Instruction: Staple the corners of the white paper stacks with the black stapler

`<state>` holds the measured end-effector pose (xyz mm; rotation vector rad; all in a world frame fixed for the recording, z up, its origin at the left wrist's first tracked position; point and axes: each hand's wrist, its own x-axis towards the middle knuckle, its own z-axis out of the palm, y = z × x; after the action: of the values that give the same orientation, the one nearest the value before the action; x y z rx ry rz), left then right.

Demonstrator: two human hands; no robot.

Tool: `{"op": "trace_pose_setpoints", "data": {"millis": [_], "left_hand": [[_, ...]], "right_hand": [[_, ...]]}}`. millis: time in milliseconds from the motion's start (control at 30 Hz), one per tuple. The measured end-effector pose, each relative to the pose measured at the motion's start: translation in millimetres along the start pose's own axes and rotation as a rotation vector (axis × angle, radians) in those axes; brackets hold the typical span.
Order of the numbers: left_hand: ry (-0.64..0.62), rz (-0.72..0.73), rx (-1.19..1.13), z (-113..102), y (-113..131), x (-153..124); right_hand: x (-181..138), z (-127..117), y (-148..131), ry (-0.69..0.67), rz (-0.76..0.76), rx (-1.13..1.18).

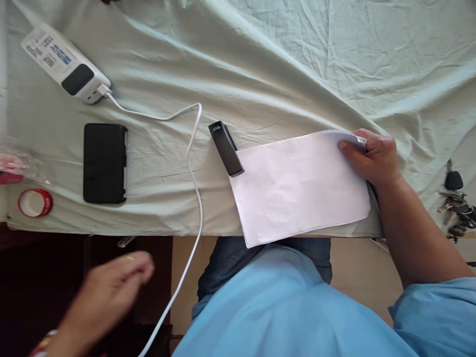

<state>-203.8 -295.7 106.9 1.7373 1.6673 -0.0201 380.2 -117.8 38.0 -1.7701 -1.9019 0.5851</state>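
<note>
White paper sheets lie over the front edge of the cloth-covered table, their lower left corner hanging past it. My right hand grips their right end, thumb on top and fingers beneath, bending the upper right part up slightly. At the upper left corner of the sheets is a black stapler, its lower end overlapping the paper; whether the corner sits between its jaws I cannot tell. My left hand is off the table at lower left, slightly blurred, with fingers curled in and nothing visible in them.
A white power bank has a white cable running across the table and down over its edge. At left lie a black phone, a red tape roll and a clear plastic packet. Keys are at far right.
</note>
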Motion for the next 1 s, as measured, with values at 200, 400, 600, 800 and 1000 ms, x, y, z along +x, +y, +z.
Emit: {"op": "trace_pose_setpoints", "data": {"millis": [200, 400, 600, 800, 1000], "left_hand": [[-0.048, 0.557, -0.147, 90.2, 88.3, 8.7], [0.598, 0.606, -0.313, 112.0, 148.4, 68.0], [0.787, 0.237, -0.325, 124.1, 144.6, 162.8], [0.671, 0.314, -0.406, 108.5, 129.3, 235.1], [0.592, 0.294, -0.389, 77.9, 139.4, 285.7]], "right_hand": [[8.2, -6.3, 0.9, -0.112, 0.114, 0.162], [0.0, -19.7, 10.1, -0.255, 0.205, 0.287], [-22.1, -19.0, 21.4, -0.190, 0.118, 0.302], [-21.7, -17.1, 8.6, -0.123, 0.136, 0.320], [3.1, -20.8, -1.8, -0.035, 0.312, 0.542]]}}
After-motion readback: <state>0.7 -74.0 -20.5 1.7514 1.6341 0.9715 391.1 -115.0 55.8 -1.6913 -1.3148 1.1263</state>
